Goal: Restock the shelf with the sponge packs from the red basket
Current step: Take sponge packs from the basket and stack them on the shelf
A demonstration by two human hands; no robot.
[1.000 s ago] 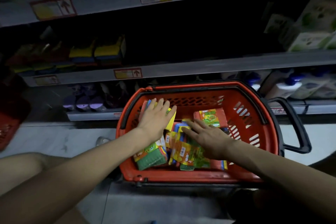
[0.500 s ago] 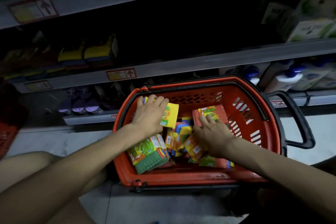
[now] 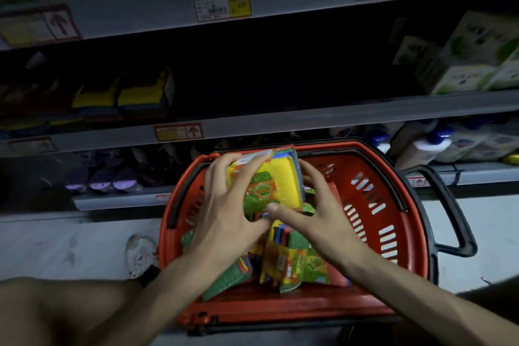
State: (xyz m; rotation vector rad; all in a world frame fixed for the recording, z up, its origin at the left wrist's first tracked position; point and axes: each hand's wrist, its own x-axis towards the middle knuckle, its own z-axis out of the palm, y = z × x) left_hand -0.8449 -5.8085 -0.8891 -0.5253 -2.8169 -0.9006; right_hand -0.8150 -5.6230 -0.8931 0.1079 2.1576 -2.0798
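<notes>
A red basket (image 3: 393, 233) stands on the floor in front of the shelves, with several sponge packs (image 3: 297, 264) lying in it. Above its far half I hold a bundle of sponge packs (image 3: 269, 180), yellow sponges in orange and green wrapping. My left hand (image 3: 227, 211) grips the bundle from the left. My right hand (image 3: 311, 213) clasps it from the right and below. The middle shelf (image 3: 280, 118) behind holds yellow sponge packs (image 3: 123, 95) at the left and is dark in its centre.
White and green boxes (image 3: 463, 64) stand on the middle shelf at the right. The bottom shelf holds purple items (image 3: 101, 180) at the left and white bottles with blue caps (image 3: 427, 143) at the right. A black handle (image 3: 455, 211) sticks out of the basket's right side.
Both hands were flat on separate packs in the basket. They have come together, gathered a bundle of packs and lifted it above the basket's far half.
</notes>
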